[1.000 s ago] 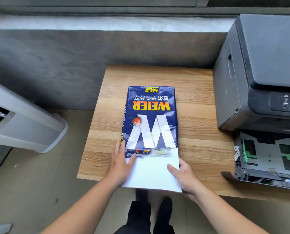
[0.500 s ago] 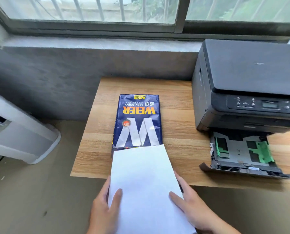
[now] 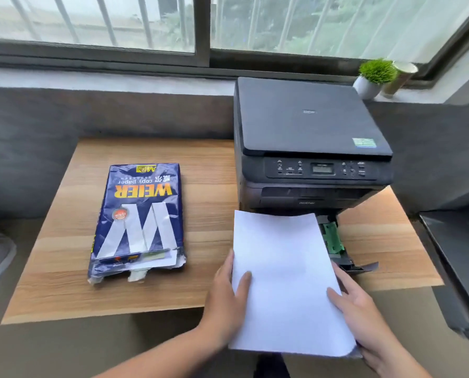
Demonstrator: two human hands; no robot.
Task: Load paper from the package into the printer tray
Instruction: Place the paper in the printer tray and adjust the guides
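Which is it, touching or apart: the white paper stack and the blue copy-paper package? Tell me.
Apart. The head view shows bare wooden table between the white paper stack, held in both hands, and the blue copy-paper package.

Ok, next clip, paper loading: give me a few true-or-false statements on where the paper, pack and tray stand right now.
1. Both hands hold the paper, the left hand on its left edge and the right hand on its right. True.
2. The paper lies flat inside the tray. False: it is held above the pulled-out tray and hides most of it.
3. The pack lies on the table, left of the printer. True.
4. The pack is sealed. False: its near end is torn open.
5. The tray is pushed shut. False: it sticks out of the printer's front, green guides showing.
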